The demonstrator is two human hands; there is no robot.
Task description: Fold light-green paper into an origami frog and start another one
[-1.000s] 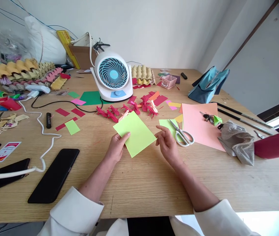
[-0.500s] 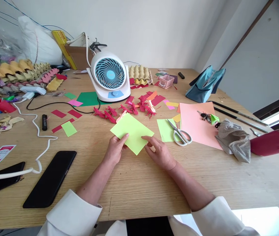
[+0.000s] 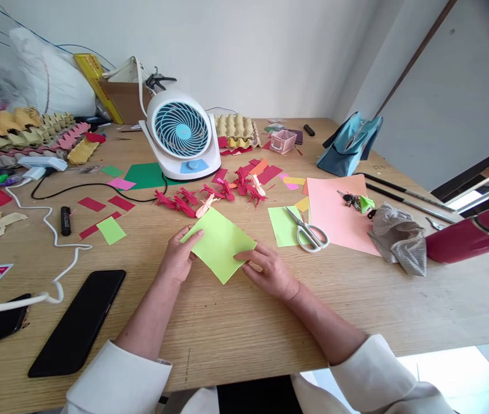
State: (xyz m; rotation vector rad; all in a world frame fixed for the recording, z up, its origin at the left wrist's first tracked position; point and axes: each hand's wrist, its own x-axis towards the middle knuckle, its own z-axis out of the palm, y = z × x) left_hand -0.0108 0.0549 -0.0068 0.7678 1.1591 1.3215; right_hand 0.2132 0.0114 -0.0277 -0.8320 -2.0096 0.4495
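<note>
Held left of the scissors (image 3: 311, 239) by closed fingers of left hand (image 3: 177, 259) and right hand (image 3: 272, 273): green sheet (image 3: 219, 241), no fold visible. Already shaped, left of and beyond the scissors: red paper pieces (image 3: 185, 206).

Pale wall behind 1 wooden table (image 3: 227, 339)

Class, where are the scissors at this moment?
In the head view, the scissors lie right of the right hand, blades over a green sheet, beside the pink sheet.
</note>
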